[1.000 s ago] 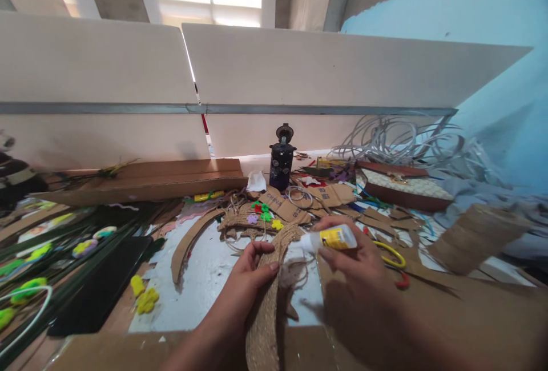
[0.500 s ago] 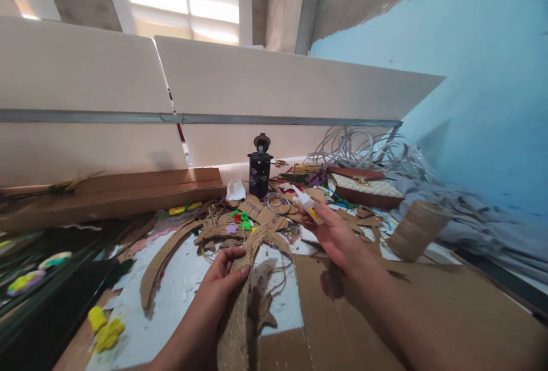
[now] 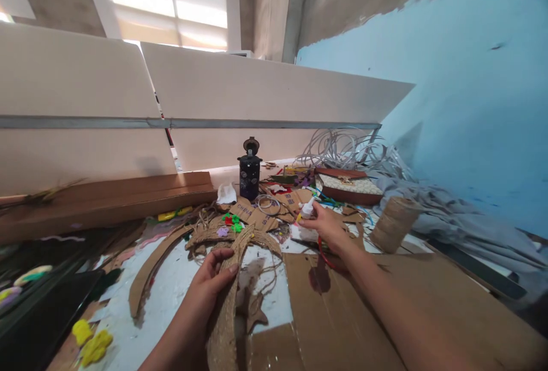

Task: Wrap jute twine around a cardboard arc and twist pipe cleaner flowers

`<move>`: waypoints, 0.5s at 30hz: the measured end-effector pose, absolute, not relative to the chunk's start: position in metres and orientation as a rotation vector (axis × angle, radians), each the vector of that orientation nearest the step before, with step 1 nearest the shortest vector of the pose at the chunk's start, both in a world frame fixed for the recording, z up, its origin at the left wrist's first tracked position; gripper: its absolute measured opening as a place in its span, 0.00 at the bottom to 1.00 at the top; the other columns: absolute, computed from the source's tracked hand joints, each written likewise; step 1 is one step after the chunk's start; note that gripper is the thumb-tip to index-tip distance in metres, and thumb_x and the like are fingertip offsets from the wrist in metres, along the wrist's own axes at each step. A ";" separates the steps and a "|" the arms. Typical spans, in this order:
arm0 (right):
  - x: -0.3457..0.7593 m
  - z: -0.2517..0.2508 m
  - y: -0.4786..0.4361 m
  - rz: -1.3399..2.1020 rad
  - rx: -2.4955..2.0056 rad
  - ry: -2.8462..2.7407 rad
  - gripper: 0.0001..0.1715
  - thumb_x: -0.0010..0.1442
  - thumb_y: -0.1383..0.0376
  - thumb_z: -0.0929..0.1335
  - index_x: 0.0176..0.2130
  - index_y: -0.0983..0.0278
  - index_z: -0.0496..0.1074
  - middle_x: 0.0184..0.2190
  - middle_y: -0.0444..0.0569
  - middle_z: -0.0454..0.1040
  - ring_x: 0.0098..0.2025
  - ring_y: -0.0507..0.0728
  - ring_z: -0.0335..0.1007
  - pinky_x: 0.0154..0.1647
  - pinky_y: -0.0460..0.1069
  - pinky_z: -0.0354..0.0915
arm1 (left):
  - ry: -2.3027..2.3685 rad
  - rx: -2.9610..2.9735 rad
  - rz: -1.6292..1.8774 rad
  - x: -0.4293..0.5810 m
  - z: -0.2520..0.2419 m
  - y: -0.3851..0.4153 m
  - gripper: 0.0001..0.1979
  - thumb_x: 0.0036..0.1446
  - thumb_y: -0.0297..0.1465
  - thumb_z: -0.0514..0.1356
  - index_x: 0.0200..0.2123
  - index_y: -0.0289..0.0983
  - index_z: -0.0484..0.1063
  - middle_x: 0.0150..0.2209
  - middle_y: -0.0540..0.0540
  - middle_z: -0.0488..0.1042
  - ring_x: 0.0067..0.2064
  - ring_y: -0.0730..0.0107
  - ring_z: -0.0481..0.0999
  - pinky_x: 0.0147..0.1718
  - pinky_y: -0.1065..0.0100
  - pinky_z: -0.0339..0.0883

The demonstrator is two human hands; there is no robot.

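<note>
My left hand [image 3: 212,285] is closed on a curved strip wrapped in twine [image 3: 226,308], thumb on top and fingers at its far side. Farther right, my right hand [image 3: 329,229] grips a small white glue bottle [image 3: 307,209] with its nozzle pointing up, over the cluttered far part of the table. Beyond the strip's upper end are small green, red and purple fuzzy flowers [image 3: 232,222]. A cardboard star [image 3: 256,311] with loose twine lies just right of the strip. Another curved piece of bare cardboard [image 3: 149,271] rests to the left.
A black bottle [image 3: 249,174] with its lid up stands at the back. A twine roll [image 3: 396,224], a handbag [image 3: 349,186] and grey cloth [image 3: 445,217] are on the right. Flat cardboard [image 3: 338,314] covers the front right. Yellow fuzzy flowers [image 3: 96,348] lie front left.
The glue bottle has turned from tilted to upright and is lower in my right hand. My left hand keeps its grip on the strip. The view has shifted slightly to the right.
</note>
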State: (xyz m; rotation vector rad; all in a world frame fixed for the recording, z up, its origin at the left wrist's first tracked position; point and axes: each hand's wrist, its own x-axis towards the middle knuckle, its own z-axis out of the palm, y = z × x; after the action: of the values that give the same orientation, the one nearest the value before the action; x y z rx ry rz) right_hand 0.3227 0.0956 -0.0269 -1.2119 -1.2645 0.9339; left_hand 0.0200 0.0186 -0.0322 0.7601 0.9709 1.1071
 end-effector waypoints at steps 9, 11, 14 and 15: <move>0.329 -0.052 0.103 0.843 -1.387 -1.416 0.20 0.38 0.69 0.71 0.36 0.63 0.73 0.33 0.44 0.77 0.36 0.58 0.70 0.37 0.49 0.62 | 0.921 0.788 1.165 0.024 -0.017 0.009 0.30 0.40 0.31 0.75 0.46 0.41 0.66 0.33 0.47 0.81 0.28 0.66 0.80 0.28 0.69 0.71; 0.331 -0.051 0.101 0.827 -1.401 -1.438 0.17 0.39 0.69 0.70 0.35 0.63 0.72 0.31 0.42 0.75 0.34 0.57 0.68 0.36 0.48 0.61 | 0.913 0.774 1.159 0.025 -0.015 0.009 0.33 0.40 0.30 0.75 0.49 0.41 0.66 0.36 0.44 0.81 0.30 0.63 0.81 0.30 0.68 0.72; 0.334 -0.049 0.099 0.810 -1.437 -1.451 0.15 0.39 0.69 0.72 0.32 0.63 0.72 0.27 0.41 0.73 0.30 0.56 0.66 0.32 0.48 0.60 | 0.905 0.763 1.174 0.026 -0.017 0.010 0.36 0.37 0.29 0.76 0.51 0.40 0.68 0.40 0.40 0.81 0.35 0.58 0.82 0.34 0.65 0.73; 0.335 -0.048 0.099 0.808 -1.444 -1.455 0.16 0.39 0.69 0.72 0.33 0.63 0.72 0.26 0.42 0.73 0.29 0.56 0.66 0.32 0.48 0.60 | 0.903 0.768 1.177 0.026 -0.018 0.010 0.37 0.36 0.29 0.76 0.51 0.40 0.68 0.40 0.40 0.81 0.36 0.57 0.82 0.35 0.64 0.73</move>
State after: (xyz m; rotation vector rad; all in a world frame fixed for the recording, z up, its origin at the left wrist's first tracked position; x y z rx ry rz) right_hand 0.3347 0.0994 -0.0481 -1.4440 -1.4553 0.8084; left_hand 0.0258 0.0104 -0.0183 0.7682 0.9032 1.1773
